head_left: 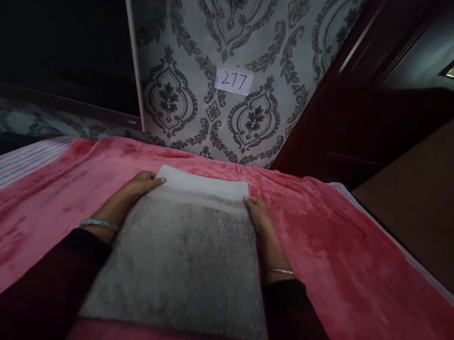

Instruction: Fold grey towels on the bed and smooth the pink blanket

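Note:
A grey towel [193, 262] with a plush face and a smooth pale band along its far end is spread out in front of me. My left hand [145, 183] pinches its far left side at the pale band, thumb on top and fingers underneath. On the opposite side my right hand [256, 211] grips the edge by the same band, its thumb also on top. The towel lies fairly flat between both hands, its near edge straight. Whether it is folded underneath I cannot tell.
Under the towel a pink-red plush blanket [348, 262] covers the surface, with a striped cloth [24, 164] showing at the left. A dark television screen [58, 28] stands at the back left. Behind are patterned wallpaper [217, 116], a paper label [233, 81] reading 277, and a dark red door [339, 128].

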A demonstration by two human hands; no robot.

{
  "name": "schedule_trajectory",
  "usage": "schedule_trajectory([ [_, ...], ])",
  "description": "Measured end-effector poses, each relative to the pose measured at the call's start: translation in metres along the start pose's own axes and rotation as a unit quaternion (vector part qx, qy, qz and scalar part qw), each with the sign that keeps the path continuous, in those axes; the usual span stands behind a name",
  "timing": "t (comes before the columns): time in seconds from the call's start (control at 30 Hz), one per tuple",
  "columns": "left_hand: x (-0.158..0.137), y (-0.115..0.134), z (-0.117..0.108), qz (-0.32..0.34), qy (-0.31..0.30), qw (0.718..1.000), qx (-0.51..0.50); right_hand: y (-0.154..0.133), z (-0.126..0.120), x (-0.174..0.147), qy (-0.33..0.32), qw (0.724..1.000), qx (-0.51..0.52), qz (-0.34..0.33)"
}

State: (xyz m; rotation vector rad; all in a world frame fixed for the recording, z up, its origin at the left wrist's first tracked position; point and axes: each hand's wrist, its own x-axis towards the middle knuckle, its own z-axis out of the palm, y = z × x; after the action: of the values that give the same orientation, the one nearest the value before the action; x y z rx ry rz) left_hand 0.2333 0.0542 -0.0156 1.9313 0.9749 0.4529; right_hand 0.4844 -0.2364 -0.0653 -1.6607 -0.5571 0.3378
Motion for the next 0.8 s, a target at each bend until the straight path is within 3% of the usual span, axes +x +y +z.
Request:
schedule_trajectory([
  [0.13,-0.005,0.009,0.011,0.025,0.096,0.968,0.23,-0.002,0.003,0.005,0.016,0.998,-0.063,-0.016],
  [0.27,-0.01,0.014,0.015,0.0,0.113,0.949,0.294,-0.002,0.002,0.008,0.034,0.995,-0.094,-0.024],
  [0.47,-0.005,0.006,0.004,-0.014,0.08,0.991,0.11,0.005,-0.004,0.009,0.045,0.996,-0.07,-0.02],
  [0.63,-0.003,-0.003,-0.001,-0.027,0.01,0.997,-0.078,0.011,-0.002,0.009,0.038,0.999,-0.032,-0.02],
  [0.8,-0.006,-0.003,-0.001,-0.014,0.014,0.995,-0.094,0.011,0.0,0.012,0.057,0.996,-0.052,-0.037],
])
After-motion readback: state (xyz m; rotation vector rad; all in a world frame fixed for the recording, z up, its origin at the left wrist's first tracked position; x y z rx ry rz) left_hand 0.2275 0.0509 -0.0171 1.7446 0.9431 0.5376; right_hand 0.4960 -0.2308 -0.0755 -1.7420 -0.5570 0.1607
